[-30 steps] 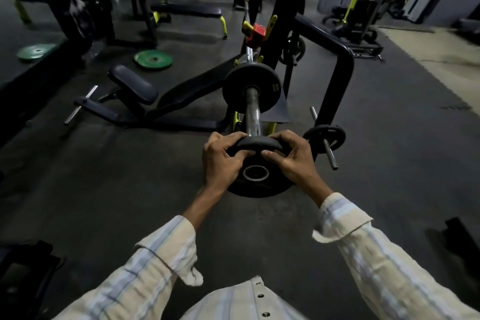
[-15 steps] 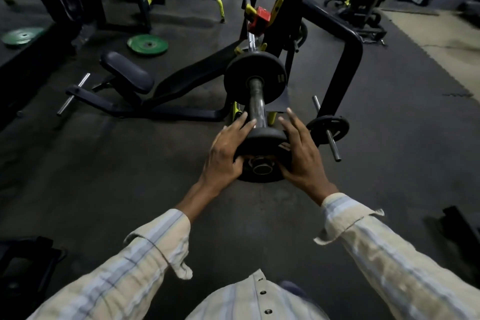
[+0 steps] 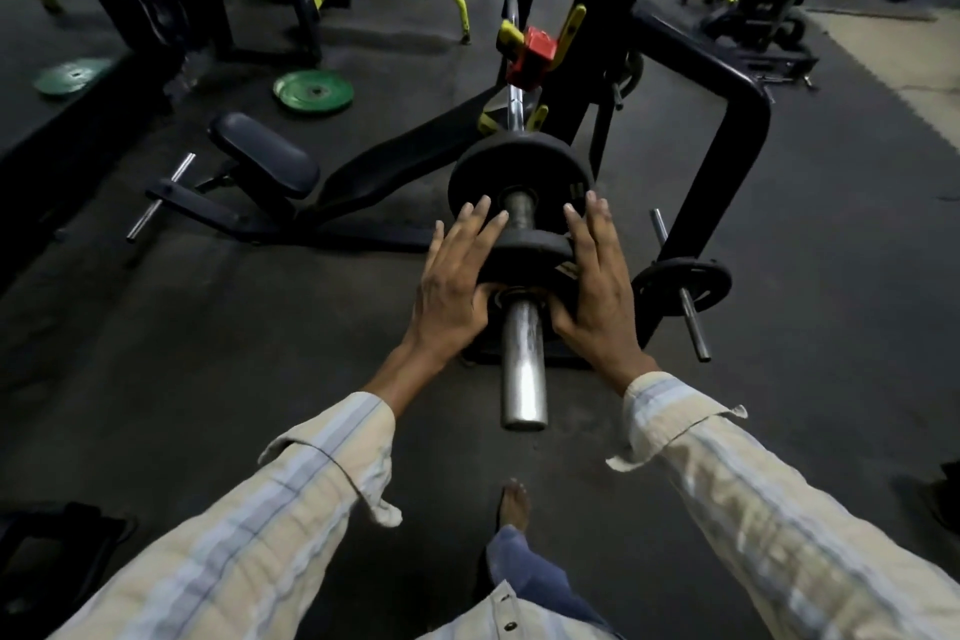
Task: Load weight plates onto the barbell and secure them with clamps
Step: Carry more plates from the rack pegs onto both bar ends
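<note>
The left hand [image 3: 451, 283] and the right hand [image 3: 597, 283] are both on a small black plate [image 3: 530, 250]. The plate sits between the two hands, one hand on each side of it. The fingers of both hands are straight and spread, pointing away from the person. The thumbs are tucked against the near face of the plate. The palms press on its edges.

The small plate is on the barbell [image 3: 523, 369]. The shiny end of the bar sticks out from the plate toward the person, below the two hands. It is bare, with nothing on it.

Just past the fingertips there is a big black plate [image 3: 478, 172] on the same bar. The small plate is near it, but a bit of bar shows between them.

Farther past the hands, the bar runs up to a red block [image 3: 532, 57] with yellow parts on a black rack [image 3: 737, 120].

To the right of the right hand, another small plate [image 3: 680, 281] hangs on a peg of the rack.

To the left of the left hand, well apart, is a black bench [image 3: 265, 161] on the floor [image 3: 208, 353]. Past the bench, a green plate [image 3: 313, 92] lies flat on the floor.

Below the hands, near the person, one bare foot [image 3: 514, 504] stands on the floor. Both sleeves are striped.
</note>
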